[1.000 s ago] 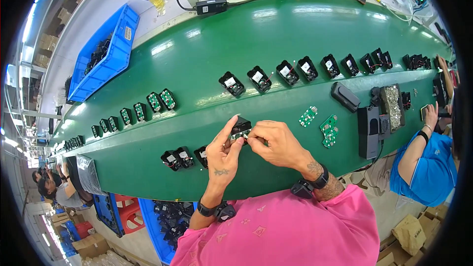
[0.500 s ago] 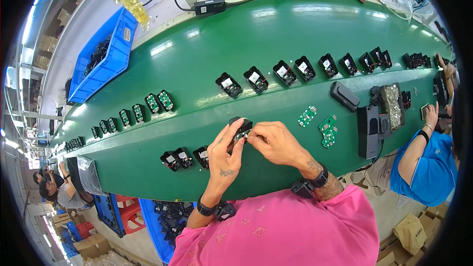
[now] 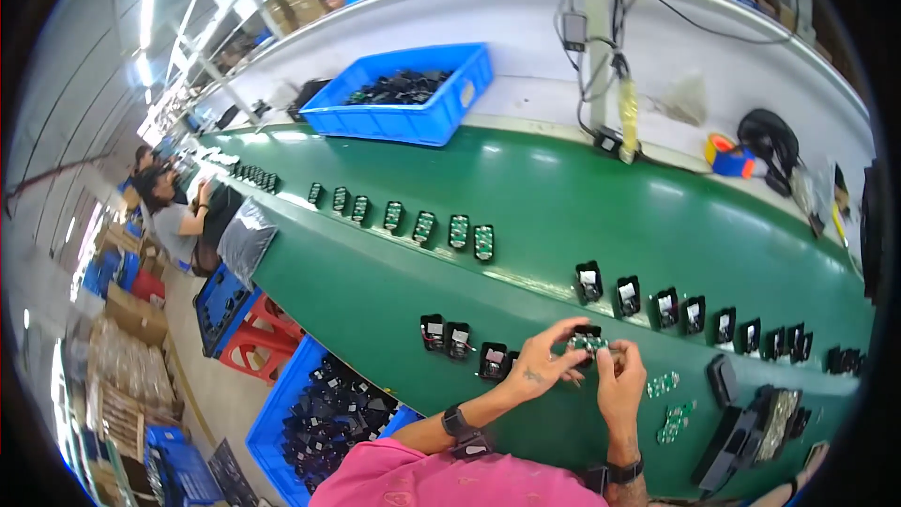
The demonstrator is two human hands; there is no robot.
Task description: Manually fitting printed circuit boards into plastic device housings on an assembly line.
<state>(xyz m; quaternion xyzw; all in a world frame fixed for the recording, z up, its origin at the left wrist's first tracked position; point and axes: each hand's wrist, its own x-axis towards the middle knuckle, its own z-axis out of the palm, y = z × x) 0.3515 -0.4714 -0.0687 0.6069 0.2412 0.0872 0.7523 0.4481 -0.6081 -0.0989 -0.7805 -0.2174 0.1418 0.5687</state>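
My left hand (image 3: 542, 360) and my right hand (image 3: 620, 382) meet over the near edge of the green conveyor belt (image 3: 563, 216). Together they hold a small black housing with a green circuit board (image 3: 589, 341) set in it. Both sets of fingers pinch this part from either side. Three similar black housings (image 3: 460, 343) lie on the belt just left of my left hand. Loose green circuit boards (image 3: 668, 408) lie right of my right hand.
A row of black housings (image 3: 690, 312) runs along the belt beyond my hands, and green-topped ones (image 3: 422, 223) farther left. A blue bin of black parts (image 3: 404, 94) stands at the back, another (image 3: 328, 413) below the belt. Black tools (image 3: 751, 422) lie at right. Another person (image 3: 178, 216) works far left.
The view has swung left and up, so the belt's left stretch and the far blue bin now show. My hands stay closed on the same housing and board.
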